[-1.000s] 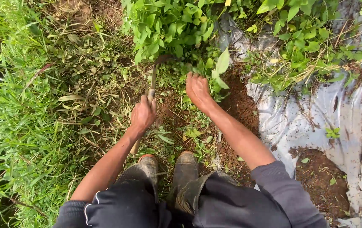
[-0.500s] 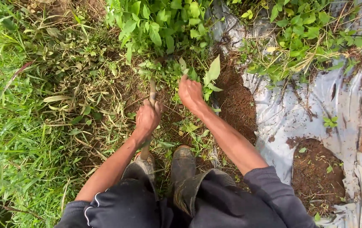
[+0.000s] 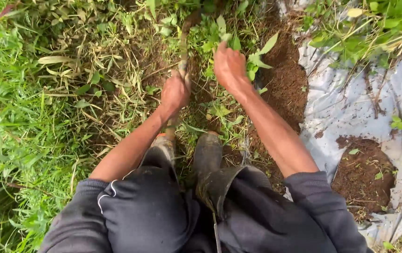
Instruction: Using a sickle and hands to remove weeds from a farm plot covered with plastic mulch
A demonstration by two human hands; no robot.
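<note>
My left hand is closed around a thin brown wooden handle that runs up from my fist into the weeds; its far end is hidden among leaves. My right hand is closed on a clump of green leafy weeds at the edge of bare brown soil. Both forearms reach forward from dark rolled-up sleeves. My two muddy rubber boots stand just below the hands.
Tall green grass fills the left side. Dry cut stalks and low weeds cover the ground ahead. A grey plastic mulch sheet with soil patches lies to the right, with leafy plants above it.
Both hands have come nearer to me and closed tighter. The right hand went from reaching at the leaves to gripping them; the leafy bush ahead has slid out of the top of view.
</note>
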